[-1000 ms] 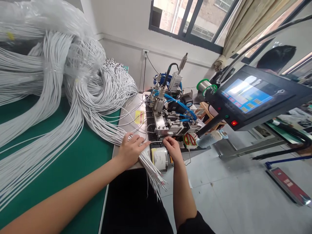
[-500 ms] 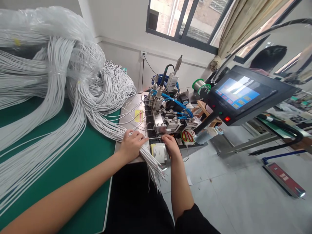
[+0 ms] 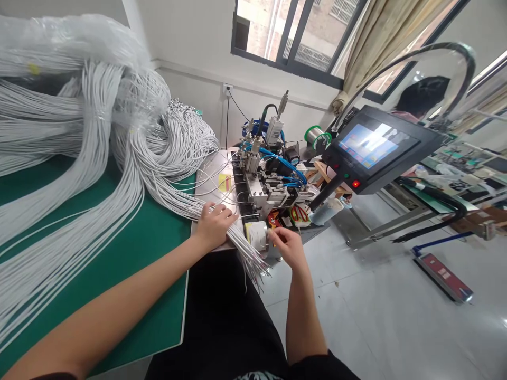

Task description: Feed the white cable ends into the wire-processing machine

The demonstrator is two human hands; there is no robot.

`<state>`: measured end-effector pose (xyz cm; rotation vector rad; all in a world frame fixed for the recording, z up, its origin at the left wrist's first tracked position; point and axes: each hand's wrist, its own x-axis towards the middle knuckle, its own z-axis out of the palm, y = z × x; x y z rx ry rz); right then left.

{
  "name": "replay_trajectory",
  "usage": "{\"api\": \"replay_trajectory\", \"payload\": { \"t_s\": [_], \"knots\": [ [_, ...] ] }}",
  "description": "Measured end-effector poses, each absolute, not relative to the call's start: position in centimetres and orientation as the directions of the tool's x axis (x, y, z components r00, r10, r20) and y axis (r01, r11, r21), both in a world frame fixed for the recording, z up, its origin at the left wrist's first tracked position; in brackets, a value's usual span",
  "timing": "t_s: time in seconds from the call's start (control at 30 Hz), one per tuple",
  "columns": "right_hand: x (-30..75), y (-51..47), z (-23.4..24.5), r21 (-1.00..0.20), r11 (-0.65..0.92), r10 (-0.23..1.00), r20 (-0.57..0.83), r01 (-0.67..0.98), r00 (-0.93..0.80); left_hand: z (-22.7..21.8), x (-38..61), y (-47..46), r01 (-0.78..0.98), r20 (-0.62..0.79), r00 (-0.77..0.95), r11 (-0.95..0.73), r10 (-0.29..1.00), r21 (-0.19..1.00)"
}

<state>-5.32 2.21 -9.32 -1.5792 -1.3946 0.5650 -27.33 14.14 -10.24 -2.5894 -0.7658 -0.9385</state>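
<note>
My left hand (image 3: 214, 224) lies on a fan of thin white cables (image 3: 170, 203), fingers curled and pressing them down at the bench's near edge; the cable ends (image 3: 253, 264) splay past the edge. My right hand (image 3: 288, 245) hovers just off the bench edge, fingers pinched near a small orange part beside a white tape roll (image 3: 257, 236). What the pinch holds is too small to make out. Just behind both hands stands a small metal machine (image 3: 269, 182) with blue hoses.
Large bundles of white cables (image 3: 79, 121) cover the green mat (image 3: 130, 264) on the left. A touch-screen panel (image 3: 376, 148) on an arm juts out at right, with a solder spool (image 3: 315, 136) behind. Red-handled scissors (image 3: 298, 214) lie by the machine. Another person's head (image 3: 422, 95) shows beyond the screen.
My right hand has drawn back from the machine's front toward me, past the tape roll. My left hand stays on the cables. The view has shifted a little to the right.
</note>
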Motion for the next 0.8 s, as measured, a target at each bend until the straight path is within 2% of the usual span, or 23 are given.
{"api": "replay_trajectory", "payload": {
  "t_s": [0.1, 0.2, 0.37, 0.57, 0.8],
  "knots": [
    [-6.1, -0.4, -8.5, -0.795, 0.101, 0.987, 0.155, 0.599, 0.04, -10.2, -27.4, 14.1, 0.558, 0.652, 0.649, -0.828, 0.392, -0.057],
    [-7.0, -1.1, -8.5, -0.742, 0.142, 0.985, 0.17, 0.655, -0.021, -10.2, -27.5, 14.1, 0.551, 0.638, 0.662, -0.832, 0.392, -0.061],
    [-7.7, -0.9, -9.6, -0.721, 0.164, 0.955, 0.287, 0.673, 0.074, -10.7, -27.5, 14.6, 0.537, 0.66, 0.651, -0.842, 0.374, -0.052],
    [-8.2, -0.9, -10.6, -0.749, 0.142, 0.888, 0.385, 0.647, 0.251, -10.6, -27.5, 14.9, 0.5, 0.679, 0.685, -0.848, 0.263, -0.176],
    [-7.4, 2.0, -10.4, -0.852, 0.134, 0.839, 0.369, 0.506, 0.4, -9.4, -27.7, 14.3, 0.35, 0.675, 0.729, -0.91, 0.115, -0.223]
  ]
}}
